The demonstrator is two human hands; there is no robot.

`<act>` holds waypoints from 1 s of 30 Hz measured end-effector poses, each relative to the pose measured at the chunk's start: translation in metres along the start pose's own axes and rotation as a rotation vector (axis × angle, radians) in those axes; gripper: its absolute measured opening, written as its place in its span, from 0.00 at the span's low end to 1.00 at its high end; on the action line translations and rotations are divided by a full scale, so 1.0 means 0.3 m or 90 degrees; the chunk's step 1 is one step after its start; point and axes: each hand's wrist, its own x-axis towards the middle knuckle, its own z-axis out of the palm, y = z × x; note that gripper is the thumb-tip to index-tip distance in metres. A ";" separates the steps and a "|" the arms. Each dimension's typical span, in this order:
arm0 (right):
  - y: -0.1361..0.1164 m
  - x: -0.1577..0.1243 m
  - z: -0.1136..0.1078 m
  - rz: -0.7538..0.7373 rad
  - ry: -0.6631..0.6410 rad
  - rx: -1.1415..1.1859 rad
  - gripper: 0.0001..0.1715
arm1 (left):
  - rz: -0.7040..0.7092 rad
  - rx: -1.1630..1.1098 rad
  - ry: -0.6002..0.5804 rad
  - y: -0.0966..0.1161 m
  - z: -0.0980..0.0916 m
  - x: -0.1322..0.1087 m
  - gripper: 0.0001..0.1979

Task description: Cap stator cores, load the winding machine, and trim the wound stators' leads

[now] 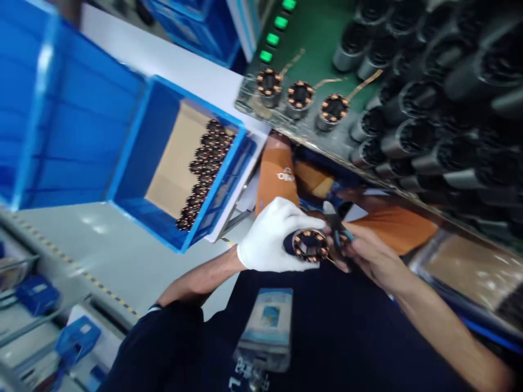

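Note:
My left hand (275, 237), in a white glove, is wrapped around a motor stator (310, 246). The stator's ring of copper windings faces up toward me. Bare and blurred, my right hand (365, 253) grips a pair of dark pliers (337, 228) with a teal patch on the handle. The pliers are beside the stator's right edge, close to a thin copper lead; whether the jaws touch the lead cannot be made out. Both hands are in front of my dark shirt, below the bench edge.
Three stators with copper leads (300, 95) stand at the corner of the green bench mat (314, 46). Many dark metal cylinders (417, 136) crowd the bench at right. At left, a blue crate (139, 141) holds rows of stators on cardboard. Green lit buttons (273, 39) line the far edge.

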 end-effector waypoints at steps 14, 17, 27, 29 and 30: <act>0.115 0.011 -0.028 0.175 0.273 0.039 0.33 | -0.780 0.231 0.262 -0.693 -0.511 -0.464 0.24; 0.128 0.005 -0.030 0.173 0.291 0.050 0.32 | -0.778 0.182 0.216 -0.691 -0.513 -0.490 0.23; 0.140 0.032 0.008 0.143 0.301 0.084 0.29 | -0.392 0.231 0.329 -0.601 -0.472 -0.114 0.46; 0.128 0.023 0.017 0.130 0.306 0.072 0.29 | -0.222 0.208 0.339 -0.605 -0.408 0.086 0.51; 0.122 0.015 0.020 0.124 0.310 0.066 0.30 | -0.189 0.201 0.329 -0.608 -0.375 0.184 0.48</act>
